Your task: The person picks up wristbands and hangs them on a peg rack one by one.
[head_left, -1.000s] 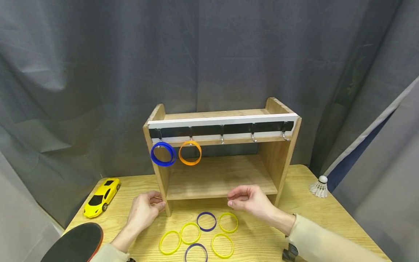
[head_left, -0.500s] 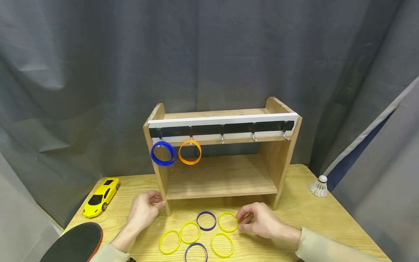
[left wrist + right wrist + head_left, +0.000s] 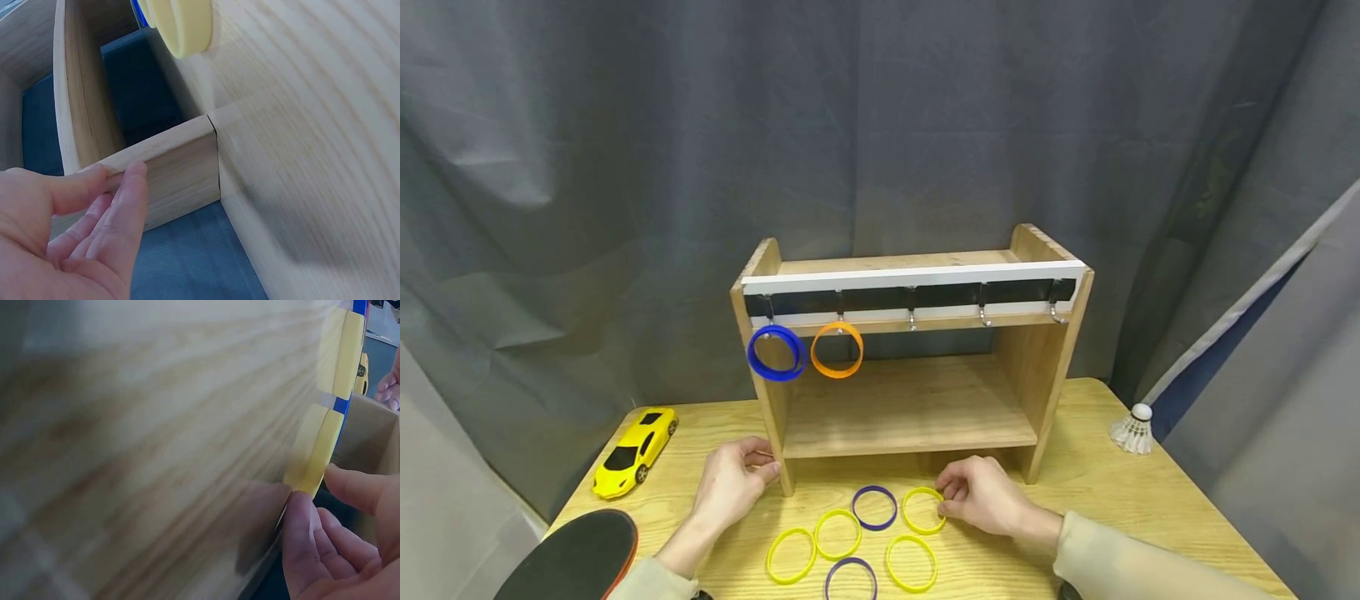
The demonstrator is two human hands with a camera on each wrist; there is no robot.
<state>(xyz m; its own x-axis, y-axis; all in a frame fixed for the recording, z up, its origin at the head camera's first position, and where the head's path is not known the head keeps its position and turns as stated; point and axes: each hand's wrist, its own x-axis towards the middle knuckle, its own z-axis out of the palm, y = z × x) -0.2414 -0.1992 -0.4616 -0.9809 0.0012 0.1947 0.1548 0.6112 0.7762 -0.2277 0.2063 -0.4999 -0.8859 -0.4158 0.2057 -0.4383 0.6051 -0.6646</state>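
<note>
My left hand (image 3: 727, 483) pinches the front edge of the left side panel of a small wooden shelf (image 3: 910, 408), thumb and fingers on its edge in the left wrist view. At the right side of a yellow ring (image 3: 906, 522) lying on the table, my right hand (image 3: 988, 497) has thumb and fingertips on the band. In the right wrist view that yellow ring (image 3: 319, 453) sits between thumb and index finger. Other yellow rings (image 3: 890, 575) and two purple-blue rings (image 3: 854, 518) lie close by.
Five-hook rail aside, a blue ring pair (image 3: 751, 358) and an orange ring (image 3: 814, 354) hang from the left hooks (image 3: 982, 317). A yellow toy car (image 3: 635, 454) and a black paddle (image 3: 568, 558) lie left. A shuttlecock (image 3: 1132, 431) stands right; grey curtains (image 3: 925, 125) close the back.
My right hand has come down from in front of the shelf to the table and onto the yellow ring's right side. My left hand stays on the side panel.
</note>
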